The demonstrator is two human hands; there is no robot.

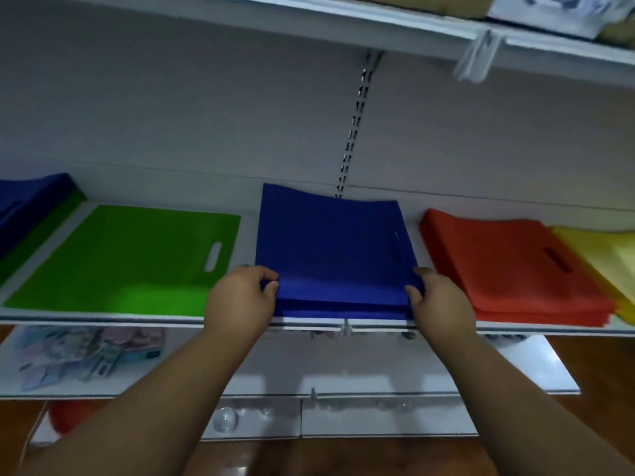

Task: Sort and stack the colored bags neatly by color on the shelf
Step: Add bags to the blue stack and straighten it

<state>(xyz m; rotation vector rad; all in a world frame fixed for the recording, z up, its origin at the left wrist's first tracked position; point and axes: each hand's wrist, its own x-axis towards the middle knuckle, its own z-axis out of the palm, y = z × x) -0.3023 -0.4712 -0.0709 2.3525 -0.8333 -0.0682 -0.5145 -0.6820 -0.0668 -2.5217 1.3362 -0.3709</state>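
White metal shelf against grey back panel, wooden floor below. Stack of flat royal-blue fabric bags centred on shelf, long axis running front to back, between green bag and red stack. Left hand and right hand pinching near corners, equally close.

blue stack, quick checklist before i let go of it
1. Left hand grips blue stack at its front left corner: ok.
2. Right hand grips the front right corner: ok.
3. Stack apart from green bag: ok.
4. Stack apart from red stack: ok.
5. Back edge lies flat: not ok, it curls up against the wall.
6. Front edges flush along the shelf: cannot tell.
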